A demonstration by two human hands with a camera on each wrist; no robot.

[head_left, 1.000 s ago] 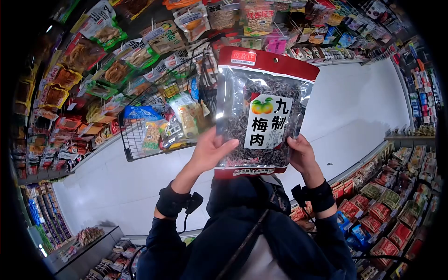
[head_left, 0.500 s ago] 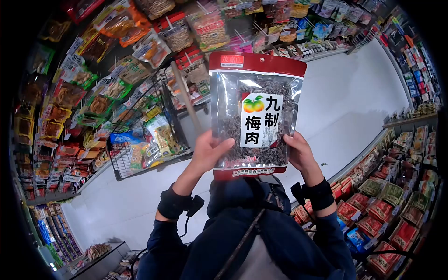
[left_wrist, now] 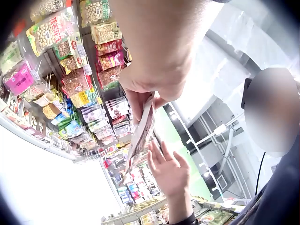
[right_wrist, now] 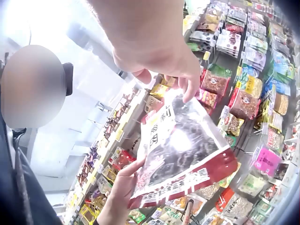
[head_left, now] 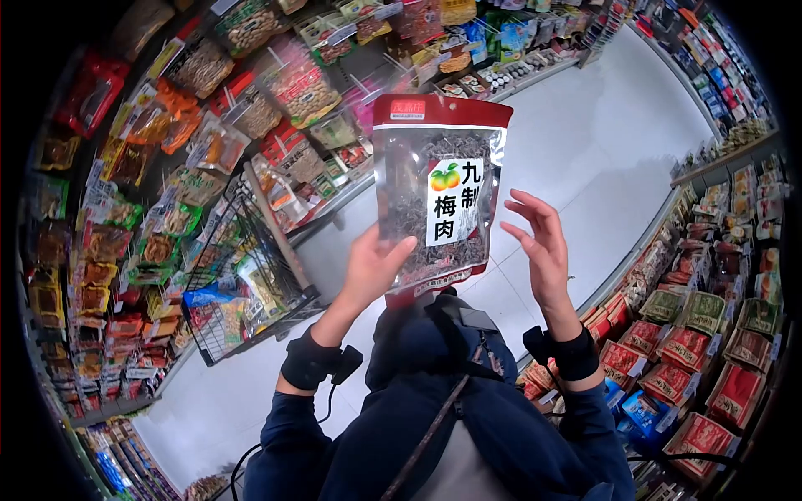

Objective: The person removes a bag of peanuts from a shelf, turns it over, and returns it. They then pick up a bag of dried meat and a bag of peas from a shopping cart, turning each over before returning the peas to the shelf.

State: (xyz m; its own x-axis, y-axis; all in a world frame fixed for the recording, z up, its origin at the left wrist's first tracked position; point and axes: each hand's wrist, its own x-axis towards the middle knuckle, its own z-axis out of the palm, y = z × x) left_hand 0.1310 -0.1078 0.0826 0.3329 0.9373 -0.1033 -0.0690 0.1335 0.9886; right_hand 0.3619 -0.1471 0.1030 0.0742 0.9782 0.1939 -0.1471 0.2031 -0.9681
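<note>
A clear bag of dried plum meat [head_left: 409, 179], dark shreds inside and a red band at top and bottom, stands upright before the body in the head view. My left hand [head_left: 372, 269] grips its lower left side, thumb across the front and the other fingers hidden behind. Off the bag's right edge, my right hand [head_left: 543, 250] is raised with its fingers spread and loosely bent, holding nothing. The left wrist view catches the bag [left_wrist: 142, 136] edge-on between thumb and fingers. Its printed front [right_wrist: 183, 145] appears below the right hand [right_wrist: 154, 51] in the right wrist view.
A black wire shopping basket [head_left: 207, 344] holding several snack packs [head_left: 257, 288] stands at the left, beside a grey bar [head_left: 269, 196]. Racks of hanging packs [head_left: 301, 88] run along the left and top. Low shelves of red and green packs [head_left: 685, 346] line the right.
My right hand has let go of the bag's right edge and drawn away to the right. The left hand keeps its hold as the bag turns slightly; the basket has shifted down-left in view.
</note>
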